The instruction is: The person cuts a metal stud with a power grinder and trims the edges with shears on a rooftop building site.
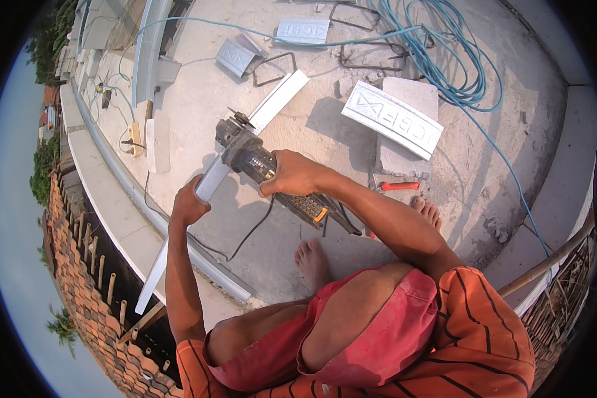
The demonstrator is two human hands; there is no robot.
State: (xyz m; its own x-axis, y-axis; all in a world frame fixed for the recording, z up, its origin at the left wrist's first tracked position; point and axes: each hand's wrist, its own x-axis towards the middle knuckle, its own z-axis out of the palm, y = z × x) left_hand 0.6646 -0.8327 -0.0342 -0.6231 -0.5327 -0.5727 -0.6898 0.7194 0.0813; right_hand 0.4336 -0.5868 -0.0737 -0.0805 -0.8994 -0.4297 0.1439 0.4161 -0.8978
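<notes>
My right hand (293,172) grips the body of a dark, worn corded power tool (251,154), probably a grinder, whose head lies across a long pale metal strip (275,103). My left hand (191,204) holds that strip lower down, its end running toward the lower left. The tool's black cord loops below it. Beside my right forearm lies a red-handled hand tool (399,186), partly hidden. My bare feet (310,260) are on the concrete, under and near my arms.
A white embossed plate (395,119) rests on a pale block (414,93). Smaller plates (302,31), bent rods and coiled blue cable (458,66) lie beyond. A power strip (135,136) is at left, by a long channel (227,272) and the roof ledge (93,172), beside tiled roofs below.
</notes>
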